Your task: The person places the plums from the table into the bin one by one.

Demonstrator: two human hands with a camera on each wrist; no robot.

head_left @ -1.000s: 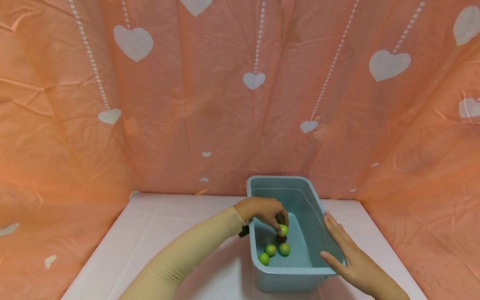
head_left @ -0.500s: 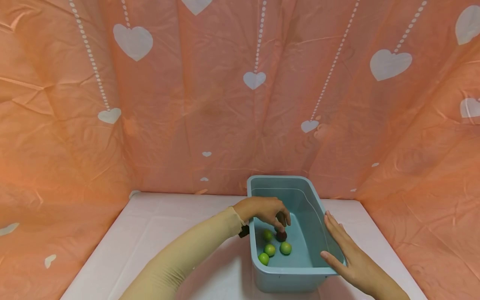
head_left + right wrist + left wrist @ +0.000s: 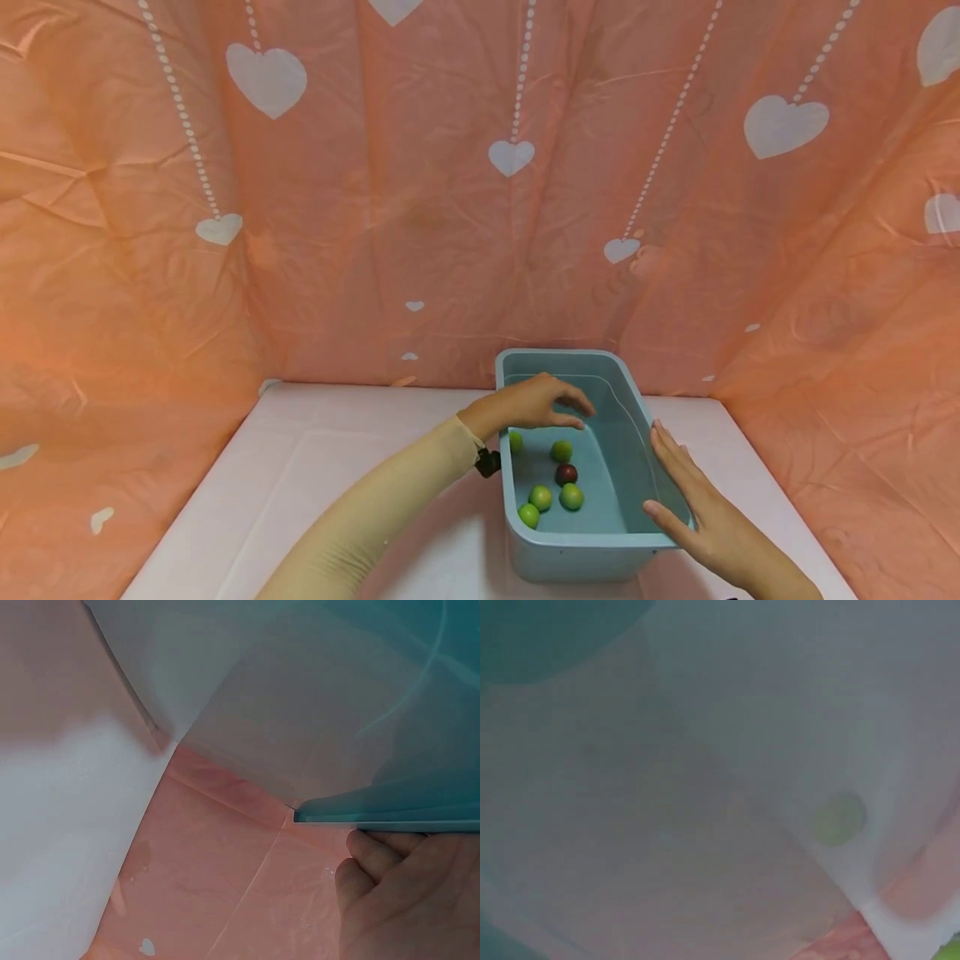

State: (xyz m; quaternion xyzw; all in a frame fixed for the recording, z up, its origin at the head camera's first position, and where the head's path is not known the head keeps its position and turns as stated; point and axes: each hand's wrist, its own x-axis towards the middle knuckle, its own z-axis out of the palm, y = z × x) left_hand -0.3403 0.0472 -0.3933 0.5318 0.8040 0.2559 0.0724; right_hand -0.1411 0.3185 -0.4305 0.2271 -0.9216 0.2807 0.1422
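My left hand (image 3: 528, 406) hovers over the left side of a blue-grey plastic bin (image 3: 577, 562), fingers loosely bent and holding nothing. Below it on the bin floor lie several small green limes (image 3: 561, 451) and one dark red, plum-like fruit (image 3: 566, 475). Another lime (image 3: 516, 442) sits by the left wall, partly hidden by the rim. My right hand (image 3: 701, 504) rests along the bin's right rim near the front corner, fingers straight, thumb over the edge. In the right wrist view, its fingers (image 3: 375, 855) touch the rim. The left wrist view is hazy, with a faint green round shape (image 3: 840, 819).
The bin stands on a white-covered table (image 3: 345, 467), towards its right side. Orange cloth (image 3: 420, 208) with white hearts encloses the back and sides. A small black device (image 3: 487, 462) sits at my left wrist, against the bin's left outer side.
My left hand lets go of a lime and rises, fingers spreading. The plum-like fruit and a lime behind it come into view. One lime shows by the left wall. The right hand stays put.
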